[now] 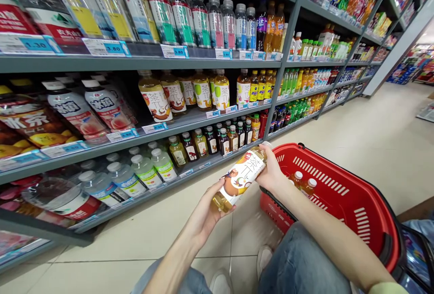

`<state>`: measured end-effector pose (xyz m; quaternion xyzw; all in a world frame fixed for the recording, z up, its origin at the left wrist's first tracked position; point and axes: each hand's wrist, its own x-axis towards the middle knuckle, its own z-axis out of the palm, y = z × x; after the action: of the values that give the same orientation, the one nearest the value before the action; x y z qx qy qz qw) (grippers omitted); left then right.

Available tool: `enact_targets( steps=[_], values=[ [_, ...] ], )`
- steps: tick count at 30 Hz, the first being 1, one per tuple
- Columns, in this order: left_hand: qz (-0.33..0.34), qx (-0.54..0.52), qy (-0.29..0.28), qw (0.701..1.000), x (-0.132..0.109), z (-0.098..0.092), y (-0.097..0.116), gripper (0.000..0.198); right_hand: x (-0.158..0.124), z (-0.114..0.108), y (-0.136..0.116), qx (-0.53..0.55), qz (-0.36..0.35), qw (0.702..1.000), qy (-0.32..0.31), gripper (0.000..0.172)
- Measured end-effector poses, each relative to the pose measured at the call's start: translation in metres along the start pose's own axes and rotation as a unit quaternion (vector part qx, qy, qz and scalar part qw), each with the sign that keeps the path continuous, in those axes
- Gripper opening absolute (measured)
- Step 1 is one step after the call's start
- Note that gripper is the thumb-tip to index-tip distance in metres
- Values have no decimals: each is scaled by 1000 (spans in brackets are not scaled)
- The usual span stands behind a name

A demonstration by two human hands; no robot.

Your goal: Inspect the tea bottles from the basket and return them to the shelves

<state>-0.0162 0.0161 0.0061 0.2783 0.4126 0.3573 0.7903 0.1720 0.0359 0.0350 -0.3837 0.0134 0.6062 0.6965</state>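
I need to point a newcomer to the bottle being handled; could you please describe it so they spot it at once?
Before the drinks shelves, just left of the red basket, a bottle of amber tea lies tilted between two hands. Unlike its twins on the middle shelf, it is held: left hand at the base, right hand at the top.

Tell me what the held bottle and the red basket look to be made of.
The bottle is probably clear glossy plastic: amber drink shows through beside a shiny printed label. The red basket looks like moulded plastic with slight sheen: even slots pierce its walls.
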Motion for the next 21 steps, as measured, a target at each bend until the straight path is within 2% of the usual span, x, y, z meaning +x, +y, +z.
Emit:
enact_targets(
  steps=[5, 13, 21],
  values=[
    [-4, -12, -4, 1000, -1, 0, 1, 24, 1, 1, 1, 3, 0, 1000, -2, 18],
    [-5, -44, -40, 998, -2, -5, 4, 25, 3, -2, -1, -5, 0, 1000, -9, 20],
    [-7, -37, -33, 999, -1, -6, 4, 27, 5, -2, 0, 2, 1, 1000, -19, 18]
  ],
)
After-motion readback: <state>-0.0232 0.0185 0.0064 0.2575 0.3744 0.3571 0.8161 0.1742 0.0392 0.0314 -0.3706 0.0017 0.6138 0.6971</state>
